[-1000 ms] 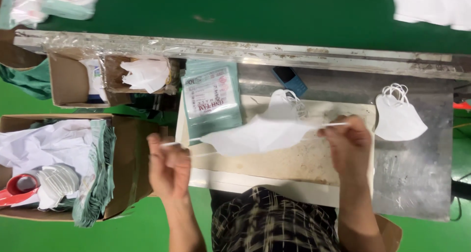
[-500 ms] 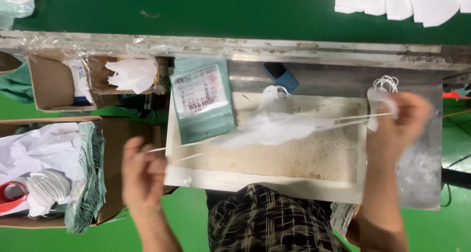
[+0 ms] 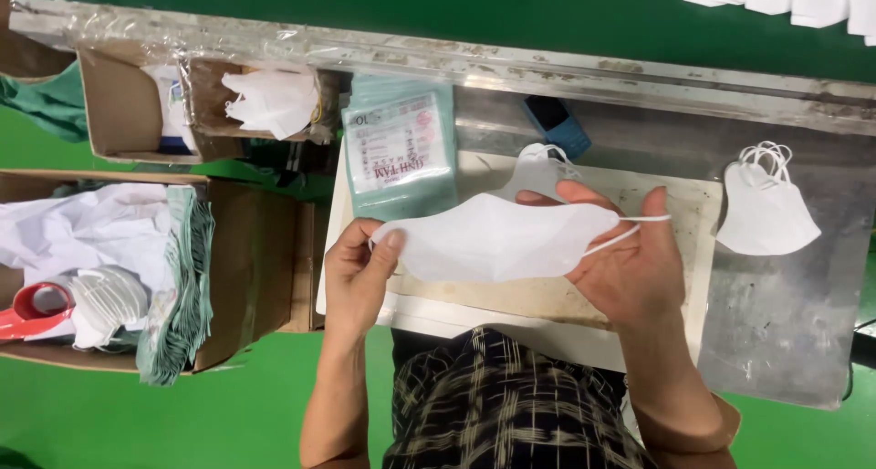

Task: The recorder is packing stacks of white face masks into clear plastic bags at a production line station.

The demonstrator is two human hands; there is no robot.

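I hold a white folded face mask flat between both hands above a worn white board. My left hand pinches its left end. Its right end rests on the palm of my right hand, with the ear loop stretched over my thumb. Another white mask lies on the board just behind it. A teal printed packet lies at the board's left end.
A small stack of white masks lies on the grey metal table at right. A cardboard box at left holds white masks, teal packets and a red tape roll. A smaller box holds white bags. A blue object sits behind the board.
My hands were spread wide, pulling the ear loops taut; now they have come together and hold the mask itself by its ends. The view has also shifted closer.
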